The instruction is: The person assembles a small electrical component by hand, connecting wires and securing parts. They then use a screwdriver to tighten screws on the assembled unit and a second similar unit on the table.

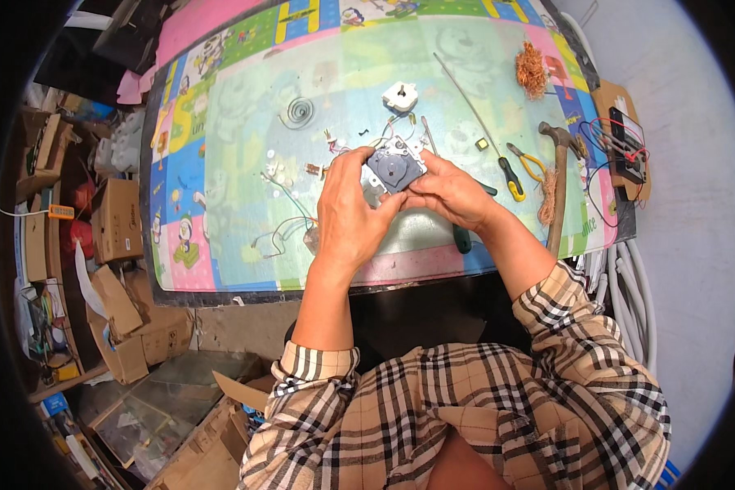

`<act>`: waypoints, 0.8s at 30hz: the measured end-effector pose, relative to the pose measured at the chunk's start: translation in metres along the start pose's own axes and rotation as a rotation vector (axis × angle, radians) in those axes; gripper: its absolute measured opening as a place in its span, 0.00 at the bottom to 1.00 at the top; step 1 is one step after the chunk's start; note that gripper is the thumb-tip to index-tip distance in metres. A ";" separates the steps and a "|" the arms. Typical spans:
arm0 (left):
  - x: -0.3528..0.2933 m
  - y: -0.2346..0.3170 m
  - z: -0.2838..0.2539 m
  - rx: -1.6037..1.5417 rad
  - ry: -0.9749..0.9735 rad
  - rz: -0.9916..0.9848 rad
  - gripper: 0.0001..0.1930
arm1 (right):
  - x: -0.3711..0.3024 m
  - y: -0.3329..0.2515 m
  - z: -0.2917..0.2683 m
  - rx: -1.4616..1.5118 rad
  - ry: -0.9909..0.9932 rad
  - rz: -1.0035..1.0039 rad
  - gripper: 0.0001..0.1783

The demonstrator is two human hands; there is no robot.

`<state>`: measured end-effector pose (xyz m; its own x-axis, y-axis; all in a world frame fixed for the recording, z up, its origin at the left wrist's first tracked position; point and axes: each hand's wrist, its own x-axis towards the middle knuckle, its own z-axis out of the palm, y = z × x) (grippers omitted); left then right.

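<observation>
Both my hands hold a grey mechanism [395,168] with a round raised middle and a pale metal plate, just above the table mat. My left hand [348,206] grips its left side, fingers along the upper edge and thumb below. Closed on the right side and lower corner is my right hand [453,194]. Beyond the mechanism lies a white square part [400,97] with wires by it. A flat wire spiral [296,113] rests farther left. Left of my left hand are thin wires [279,233] and small white pieces [281,170].
At right lie a yellow-green screwdriver [511,178], pliers with yellow handles [526,161], a hammer [558,180] and a copper wire bundle [532,70]. A black meter [627,145] with leads sits at the table's right edge. Cardboard boxes [116,219] stand on the left.
</observation>
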<state>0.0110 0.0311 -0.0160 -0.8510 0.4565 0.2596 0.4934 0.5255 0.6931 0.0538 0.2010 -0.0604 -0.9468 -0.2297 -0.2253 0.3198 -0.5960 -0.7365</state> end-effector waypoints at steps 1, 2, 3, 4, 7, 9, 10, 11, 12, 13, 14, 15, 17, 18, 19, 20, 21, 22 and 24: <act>0.000 0.000 0.000 -0.001 0.000 0.005 0.30 | -0.001 -0.001 0.003 0.003 0.012 0.001 0.29; 0.000 -0.001 0.000 -0.001 0.000 0.011 0.30 | -0.001 -0.002 0.004 0.005 0.023 0.002 0.29; 0.000 -0.001 0.000 0.002 0.007 0.016 0.30 | -0.001 -0.002 0.003 0.004 0.017 0.000 0.29; 0.000 -0.001 0.000 0.006 0.014 0.022 0.30 | 0.000 -0.001 0.002 0.001 0.011 -0.002 0.29; -0.001 0.000 -0.001 -0.002 0.006 0.034 0.30 | 0.000 -0.001 0.003 -0.013 0.024 -0.010 0.30; 0.000 0.001 -0.001 -0.003 -0.002 0.039 0.30 | 0.000 -0.001 0.003 -0.034 0.027 -0.009 0.29; 0.000 0.003 -0.002 0.003 -0.002 0.041 0.30 | 0.000 -0.002 0.003 -0.050 0.020 -0.006 0.29; 0.000 0.004 -0.002 0.008 -0.003 0.043 0.30 | 0.000 -0.002 0.002 -0.065 0.014 -0.002 0.29; -0.001 0.004 -0.002 0.013 0.002 0.045 0.30 | 0.000 -0.002 0.003 -0.054 0.012 -0.004 0.29; -0.001 0.005 -0.002 0.019 0.006 0.047 0.30 | 0.000 -0.002 0.003 -0.043 0.009 -0.006 0.29; -0.001 0.005 -0.002 0.024 0.010 0.048 0.30 | 0.001 -0.001 0.003 -0.032 0.007 -0.008 0.29; -0.001 0.004 -0.002 0.018 0.016 0.056 0.30 | 0.001 -0.001 0.003 -0.025 0.012 -0.004 0.29; -0.001 0.004 -0.001 0.007 0.027 0.070 0.30 | 0.001 -0.001 0.003 -0.011 0.023 0.003 0.30; -0.001 0.004 -0.001 0.007 0.027 0.072 0.30 | 0.001 -0.002 0.004 -0.017 0.024 0.002 0.30; -0.001 0.004 -0.002 0.007 0.027 0.074 0.30 | 0.000 -0.003 0.005 -0.022 0.025 0.001 0.30; -0.002 0.004 -0.002 0.007 0.027 0.076 0.30 | 0.000 -0.004 0.006 -0.028 0.026 0.000 0.30; -0.002 0.005 -0.002 0.008 0.026 0.080 0.31 | 0.000 -0.004 0.006 -0.026 0.024 -0.003 0.30; -0.001 0.005 -0.002 0.008 0.025 0.084 0.31 | 0.000 -0.003 0.006 -0.024 0.022 -0.006 0.30; -0.001 0.004 -0.001 0.011 0.023 0.089 0.31 | 0.000 -0.002 0.005 -0.020 0.019 -0.008 0.30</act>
<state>0.0142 0.0317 -0.0124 -0.8076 0.4853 0.3350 0.5689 0.4917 0.6593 0.0532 0.1987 -0.0556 -0.9498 -0.2103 -0.2314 0.3119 -0.5824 -0.7507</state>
